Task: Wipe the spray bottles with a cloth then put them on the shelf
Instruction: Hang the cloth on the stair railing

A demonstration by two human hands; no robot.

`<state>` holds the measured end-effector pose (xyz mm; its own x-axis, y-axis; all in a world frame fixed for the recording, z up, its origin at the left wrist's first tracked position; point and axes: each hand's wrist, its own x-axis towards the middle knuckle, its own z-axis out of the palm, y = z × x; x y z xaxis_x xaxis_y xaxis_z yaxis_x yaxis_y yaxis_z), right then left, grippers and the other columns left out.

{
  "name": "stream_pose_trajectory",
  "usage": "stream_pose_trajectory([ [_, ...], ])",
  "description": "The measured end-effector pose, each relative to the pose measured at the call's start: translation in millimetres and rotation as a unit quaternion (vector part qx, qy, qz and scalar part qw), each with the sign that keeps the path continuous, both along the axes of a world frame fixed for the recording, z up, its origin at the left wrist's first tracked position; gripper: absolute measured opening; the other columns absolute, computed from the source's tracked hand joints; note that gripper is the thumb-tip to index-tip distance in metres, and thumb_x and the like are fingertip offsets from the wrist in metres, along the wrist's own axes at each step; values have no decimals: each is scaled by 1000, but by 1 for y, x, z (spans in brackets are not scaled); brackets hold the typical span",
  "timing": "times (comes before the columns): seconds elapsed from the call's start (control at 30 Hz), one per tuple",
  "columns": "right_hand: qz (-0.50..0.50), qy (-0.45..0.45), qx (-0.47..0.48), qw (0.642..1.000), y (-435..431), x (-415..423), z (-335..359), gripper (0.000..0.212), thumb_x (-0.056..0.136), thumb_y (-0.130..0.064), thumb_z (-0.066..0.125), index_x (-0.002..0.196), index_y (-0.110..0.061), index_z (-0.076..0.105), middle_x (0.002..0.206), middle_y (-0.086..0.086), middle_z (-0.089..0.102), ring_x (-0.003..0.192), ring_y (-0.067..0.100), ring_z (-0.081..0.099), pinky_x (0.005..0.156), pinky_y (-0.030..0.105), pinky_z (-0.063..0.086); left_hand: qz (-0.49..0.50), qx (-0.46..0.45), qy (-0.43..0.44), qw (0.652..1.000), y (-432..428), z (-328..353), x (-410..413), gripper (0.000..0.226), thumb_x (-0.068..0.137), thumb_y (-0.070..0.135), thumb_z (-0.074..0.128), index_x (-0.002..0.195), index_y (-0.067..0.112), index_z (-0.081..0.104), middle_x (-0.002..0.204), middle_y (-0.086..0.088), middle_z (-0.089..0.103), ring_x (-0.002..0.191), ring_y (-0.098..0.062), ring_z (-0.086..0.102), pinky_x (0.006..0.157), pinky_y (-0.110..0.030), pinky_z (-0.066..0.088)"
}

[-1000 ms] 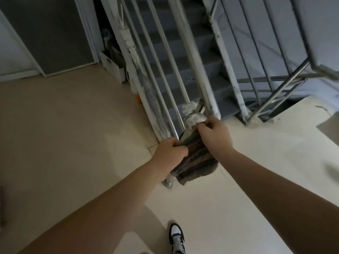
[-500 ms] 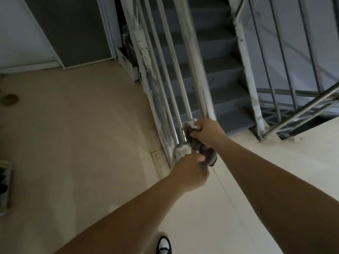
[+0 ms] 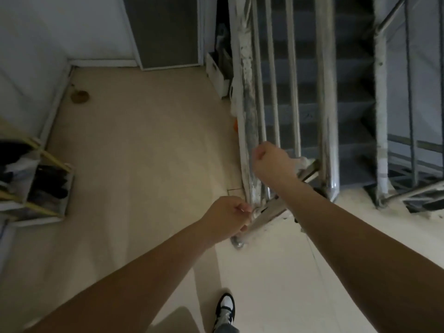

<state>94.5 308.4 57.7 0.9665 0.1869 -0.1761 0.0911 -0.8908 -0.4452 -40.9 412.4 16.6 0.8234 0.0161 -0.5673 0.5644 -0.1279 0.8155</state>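
A dark striped cloth (image 3: 269, 211) runs as a stretched band along the foot of the metal stair railing (image 3: 324, 116), from my left hand up to the right, passing under my right forearm. A whitish bit (image 3: 304, 162) shows at its far end. My left hand (image 3: 228, 218) is closed on the cloth's lower end. Higher up, against the railing bars, my right hand (image 3: 271, 162) is a fist with nothing visible in it. I cannot make out any spray bottle. A low shelf (image 3: 51, 163) holding dark shoes stands at the left edge.
Grey stairs (image 3: 355, 104) drop away behind the railing. A white box (image 3: 216, 75) sits by the railing post near a grey door (image 3: 168, 32). A brown spot (image 3: 79, 97) marks the beige floor. My shoe (image 3: 225, 308) is at the bottom.
The view has swung left, bringing the shelf into sight. My hands have moved apart, the cloth bundle is now pulled out into a band, and my right hand has lifted off it.
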Motion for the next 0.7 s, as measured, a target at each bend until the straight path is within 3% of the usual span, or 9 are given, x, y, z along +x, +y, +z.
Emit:
stream_pose_trajectory([
  [0.13,165,51,36,984,140,-94,-21,18,96,-33,51,92,-25,67,94,-2,70,89,23,68,77,34,56,91,29,14,995,123,-18,-95,10,91,10,62,96,7,71,83,-4,72,66,-12,69,58,-27,50],
  [0.3,292,151,51,943,315,-226,-46,22,97,-35,59,102,-20,74,104,-5,71,97,19,69,85,36,58,221,84,26,971,275,-36,-232,15,91,7,57,88,11,72,85,-5,73,73,-21,72,52,-17,47],
  [0.43,336,235,81,909,434,-318,-67,23,98,-30,62,100,-10,75,102,7,74,97,28,71,83,40,57,306,87,50,947,366,-51,-332,17,89,11,56,87,17,71,89,-7,76,84,-27,75,62,-27,53],
  [0.53,368,286,84,881,506,-375,-81,24,98,-28,63,96,-7,73,97,14,75,89,31,72,71,37,52,383,80,82,916,415,-70,-396,18,83,17,54,80,24,70,84,-5,77,82,-29,76,66,-38,58],
  [0.7,439,364,49,820,609,-454,-119,23,101,-23,59,97,-4,71,95,15,76,75,17,66,61,23,48,513,53,126,847,470,-115,-477,12,79,24,56,78,26,68,91,-6,77,87,-30,75,79,-47,60],
])
